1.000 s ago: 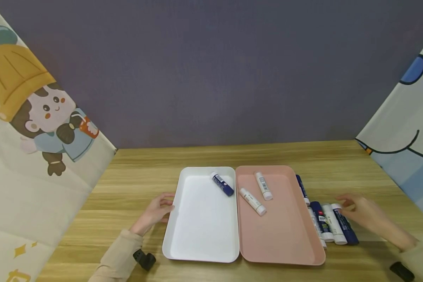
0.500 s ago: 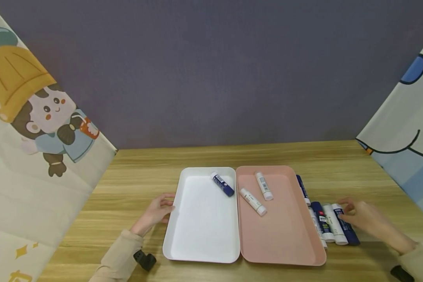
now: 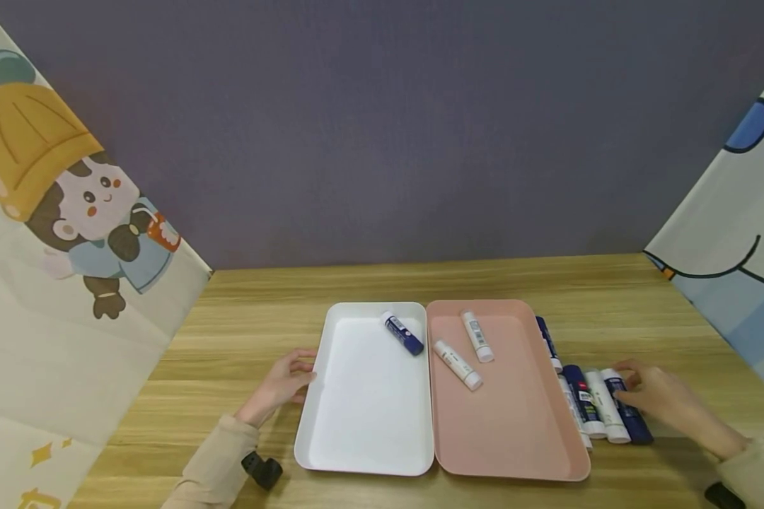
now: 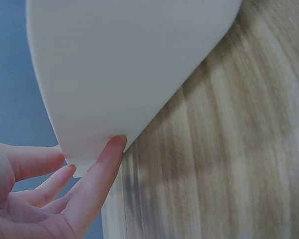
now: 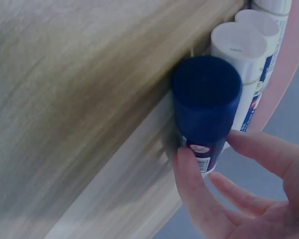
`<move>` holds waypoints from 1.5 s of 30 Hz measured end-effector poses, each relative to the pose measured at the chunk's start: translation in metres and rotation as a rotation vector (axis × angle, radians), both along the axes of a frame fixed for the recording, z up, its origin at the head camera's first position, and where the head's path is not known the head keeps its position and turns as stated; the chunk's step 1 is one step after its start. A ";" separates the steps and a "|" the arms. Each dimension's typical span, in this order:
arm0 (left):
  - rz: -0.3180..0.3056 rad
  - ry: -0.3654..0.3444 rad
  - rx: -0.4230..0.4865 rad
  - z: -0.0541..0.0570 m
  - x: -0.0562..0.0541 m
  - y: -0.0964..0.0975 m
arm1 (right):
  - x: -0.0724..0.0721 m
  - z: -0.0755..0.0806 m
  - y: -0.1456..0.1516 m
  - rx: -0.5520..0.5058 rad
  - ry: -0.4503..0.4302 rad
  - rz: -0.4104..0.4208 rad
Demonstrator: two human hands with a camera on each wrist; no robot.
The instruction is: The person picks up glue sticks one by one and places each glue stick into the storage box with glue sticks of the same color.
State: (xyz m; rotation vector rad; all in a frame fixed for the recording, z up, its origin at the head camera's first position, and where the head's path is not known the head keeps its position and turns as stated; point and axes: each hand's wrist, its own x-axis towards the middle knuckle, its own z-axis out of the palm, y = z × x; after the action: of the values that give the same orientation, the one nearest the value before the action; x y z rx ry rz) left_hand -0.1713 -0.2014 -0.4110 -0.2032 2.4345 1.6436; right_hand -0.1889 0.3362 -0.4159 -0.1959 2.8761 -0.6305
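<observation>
At the right of the pink tray, my right hand point(image 3: 665, 399) pinches a navy glue stick with a white cap point(image 3: 630, 413) between thumb and fingers. In the right wrist view its blue base point(image 5: 207, 84) faces the camera, with fingers on both sides of the label. It lies beside a white glue stick point(image 3: 607, 408) and another navy one point(image 3: 583, 401). My left hand point(image 3: 280, 389) rests at the left edge of the white tray point(image 3: 301, 431). Its fairly straight fingers touch the rim and outer wall, as the left wrist view shows.
One navy glue stick point(image 3: 402, 334) lies in the white tray. The pink tray point(image 3: 509, 445), side by side with it, holds two white glue sticks point(image 3: 457, 365). More glue sticks sit against its right side, partly hidden by the rim. A grey-purple partition point(image 3: 420, 141) stands behind the table.
My right hand has closed in on the outermost navy glue stick, and that stick has shifted slightly to the right. The left hand and trays look the same.
</observation>
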 end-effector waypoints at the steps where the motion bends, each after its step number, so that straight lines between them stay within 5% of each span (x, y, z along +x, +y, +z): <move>1: 0.003 -0.002 0.002 0.000 0.000 0.000 | -0.001 0.000 0.000 0.010 -0.001 -0.001; 26: -0.003 -0.007 0.038 -0.001 -0.001 0.000 | -0.004 -0.005 0.002 0.023 -0.035 -0.016; 45: 0.005 0.000 0.008 0.001 0.000 0.002 | -0.002 -0.004 0.005 -0.004 0.048 0.012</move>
State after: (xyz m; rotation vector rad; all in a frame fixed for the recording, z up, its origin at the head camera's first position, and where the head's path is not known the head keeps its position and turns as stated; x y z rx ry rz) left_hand -0.1709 -0.1990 -0.4095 -0.2084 2.4298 1.6550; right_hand -0.1913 0.3416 -0.4195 -0.2315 2.9175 -0.6383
